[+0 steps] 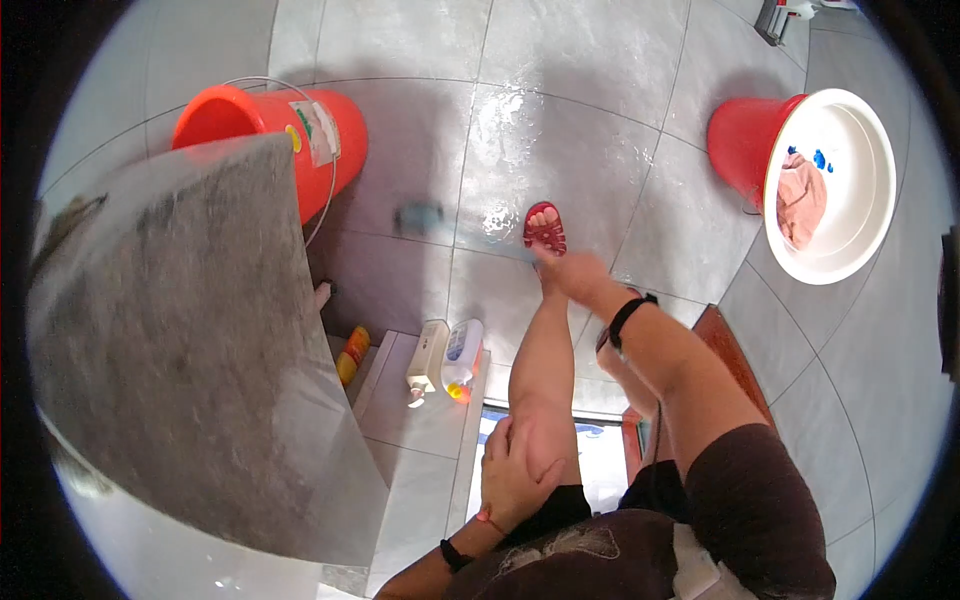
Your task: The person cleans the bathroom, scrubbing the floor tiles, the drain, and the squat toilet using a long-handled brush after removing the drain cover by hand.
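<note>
My right hand [572, 275] is closed around the thin, pale handle of what looks like a long-handled brush, reaching out over the wet tiles. Its blue-grey head [418, 217], smeared by motion, is close over the floor to the left of my red sandal [545, 228]. My left hand [515, 475] rests on my bent knee, fingers and thumb apart, holding nothing.
An orange bucket [345, 150] lies at upper left, behind a grey stone-look panel [200, 350]. White and pale bottles [462, 350] stand on a ledge near an orange bottle [352, 355]. At right, a white basin [860, 190] holding a pink cloth [800, 200] tops a red bucket [740, 150].
</note>
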The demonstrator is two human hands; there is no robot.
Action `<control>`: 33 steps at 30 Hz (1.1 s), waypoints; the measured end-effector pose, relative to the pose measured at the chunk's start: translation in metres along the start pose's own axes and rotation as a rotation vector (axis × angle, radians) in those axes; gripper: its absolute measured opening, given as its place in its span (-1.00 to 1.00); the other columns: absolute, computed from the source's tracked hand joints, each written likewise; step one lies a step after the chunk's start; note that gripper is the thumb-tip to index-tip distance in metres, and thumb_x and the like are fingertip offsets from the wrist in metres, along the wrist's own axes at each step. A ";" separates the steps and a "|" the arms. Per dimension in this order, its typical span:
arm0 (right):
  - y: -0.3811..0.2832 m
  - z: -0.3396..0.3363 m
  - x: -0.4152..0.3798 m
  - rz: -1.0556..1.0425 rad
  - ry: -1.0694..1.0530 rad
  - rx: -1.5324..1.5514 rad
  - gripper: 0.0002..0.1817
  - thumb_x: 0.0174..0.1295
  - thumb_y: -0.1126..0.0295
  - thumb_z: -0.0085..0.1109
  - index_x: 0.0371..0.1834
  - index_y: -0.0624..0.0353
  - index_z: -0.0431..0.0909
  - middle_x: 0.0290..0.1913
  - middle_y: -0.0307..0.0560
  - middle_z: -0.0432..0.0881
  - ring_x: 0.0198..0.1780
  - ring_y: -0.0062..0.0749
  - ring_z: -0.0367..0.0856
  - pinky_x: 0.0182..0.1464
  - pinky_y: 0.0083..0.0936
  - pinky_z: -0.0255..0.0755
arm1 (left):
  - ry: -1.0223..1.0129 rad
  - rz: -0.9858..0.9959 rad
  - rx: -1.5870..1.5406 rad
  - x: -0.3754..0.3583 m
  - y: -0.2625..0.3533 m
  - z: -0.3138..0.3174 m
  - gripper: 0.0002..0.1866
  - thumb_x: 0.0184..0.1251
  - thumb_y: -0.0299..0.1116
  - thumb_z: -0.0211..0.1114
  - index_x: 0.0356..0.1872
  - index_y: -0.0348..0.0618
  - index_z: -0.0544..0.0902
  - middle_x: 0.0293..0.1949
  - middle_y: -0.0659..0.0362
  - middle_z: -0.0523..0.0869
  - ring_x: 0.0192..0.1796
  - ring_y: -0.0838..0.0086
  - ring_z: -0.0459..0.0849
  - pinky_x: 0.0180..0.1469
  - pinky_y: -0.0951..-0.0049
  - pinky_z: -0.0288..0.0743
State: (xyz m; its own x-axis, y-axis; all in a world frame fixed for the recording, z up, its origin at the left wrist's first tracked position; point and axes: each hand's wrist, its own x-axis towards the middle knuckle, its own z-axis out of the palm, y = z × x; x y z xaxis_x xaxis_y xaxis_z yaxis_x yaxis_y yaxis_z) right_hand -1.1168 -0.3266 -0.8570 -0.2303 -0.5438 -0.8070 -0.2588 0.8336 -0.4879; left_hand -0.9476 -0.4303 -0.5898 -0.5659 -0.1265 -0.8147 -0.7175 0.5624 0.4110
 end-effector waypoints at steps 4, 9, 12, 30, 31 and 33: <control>0.071 0.025 -0.012 0.073 0.059 0.017 -0.45 0.30 0.11 -0.15 0.38 -0.21 0.07 -0.08 0.22 0.58 -0.04 0.07 0.58 0.00 -0.09 0.40 | 0.080 0.035 0.023 -0.028 -0.014 0.039 -0.24 -0.02 -0.10 0.38 0.21 -0.25 0.32 0.14 -0.21 0.33 0.17 -0.07 0.34 0.18 0.11 0.28; 0.152 -0.034 -0.034 0.393 0.524 0.111 -0.45 0.33 0.11 -0.19 0.38 -0.11 0.07 -0.21 0.22 0.62 -0.20 0.11 0.61 -0.11 -0.01 0.42 | 0.148 -0.083 0.028 -0.074 -0.037 0.083 -0.22 0.01 -0.11 0.35 0.26 -0.22 0.25 0.12 -0.21 0.34 0.12 -0.09 0.39 0.13 0.10 0.33; 0.147 0.044 -0.044 0.265 0.488 0.059 -0.44 0.33 0.08 -0.22 0.37 -0.03 0.09 -0.19 0.26 0.61 -0.17 0.12 0.60 -0.02 -0.05 0.39 | 0.142 -0.063 0.109 -0.090 -0.037 0.093 -0.23 0.03 -0.12 0.34 0.26 -0.21 0.24 0.13 -0.21 0.34 0.10 -0.10 0.39 0.13 0.10 0.34; 0.127 0.186 -0.188 0.363 0.258 0.180 -0.39 0.28 0.13 -0.08 0.40 -0.27 0.00 -0.30 0.21 0.62 -0.26 0.11 0.61 -0.20 -0.07 0.44 | -0.135 -0.028 0.262 -0.109 -0.099 0.133 -0.24 -0.04 -0.15 0.37 0.23 -0.14 0.29 0.13 -0.17 0.34 0.15 -0.08 0.35 0.20 0.11 0.28; 0.153 0.205 -0.212 0.382 0.372 0.246 -0.37 0.28 0.13 -0.07 0.41 -0.28 -0.02 -0.31 0.21 0.62 -0.26 0.11 0.61 -0.21 -0.08 0.44 | -0.129 -0.038 0.241 -0.106 -0.102 0.133 -0.24 -0.04 -0.15 0.37 0.23 -0.14 0.29 0.13 -0.17 0.34 0.15 -0.09 0.35 0.19 0.10 0.29; 0.207 0.239 -0.239 0.592 0.528 0.271 -0.39 0.28 0.17 -0.05 0.40 -0.22 0.00 -0.30 0.25 0.61 -0.25 0.11 0.61 -0.19 -0.05 0.43 | -0.125 -0.014 0.260 -0.105 -0.104 0.130 -0.24 -0.05 -0.15 0.37 0.23 -0.14 0.29 0.13 -0.18 0.35 0.15 -0.09 0.35 0.19 0.10 0.29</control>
State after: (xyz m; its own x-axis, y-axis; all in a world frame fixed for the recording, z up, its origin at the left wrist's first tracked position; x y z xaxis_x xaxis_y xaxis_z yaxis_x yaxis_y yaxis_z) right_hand -0.8914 -0.0010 -0.8446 -0.6835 0.0731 -0.7263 0.2616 0.9534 -0.1503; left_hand -0.7613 -0.3696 -0.6004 -0.4909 -0.0433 -0.8701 -0.5876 0.7538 0.2940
